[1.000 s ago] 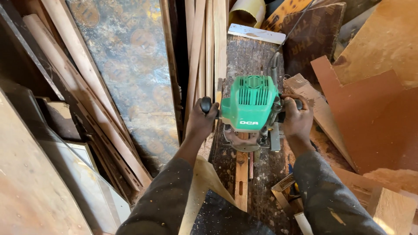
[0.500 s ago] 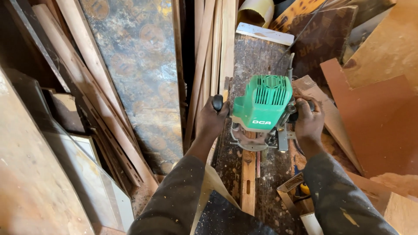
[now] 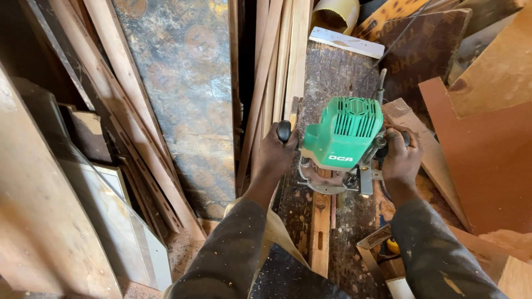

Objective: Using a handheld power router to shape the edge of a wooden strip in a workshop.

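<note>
A green wood router (image 3: 342, 133) with a round metal base stands on a narrow wooden strip (image 3: 320, 224) laid along a dark, worn workbench (image 3: 332, 72). My left hand (image 3: 275, 155) grips the router's black left handle. On the other side, my right hand (image 3: 400, 155) is wrapped around its right handle. Both dark sleeves are dusted with sawdust. A black power cord (image 3: 394, 47) runs up from the router's far end.
Long wooden slats (image 3: 277, 66) lean just left of the bench beside a stained board (image 3: 183, 88). Reddish-brown panels (image 3: 487, 144) lie at the right. A white strip (image 3: 346, 42) and a yellow roll (image 3: 335, 14) sit at the bench's far end. A metal bracket (image 3: 372, 246) sits near my right forearm.
The view has shifted a little, so the router and both hands sit further right and lower in the picture. My grip on both handles is unchanged.
</note>
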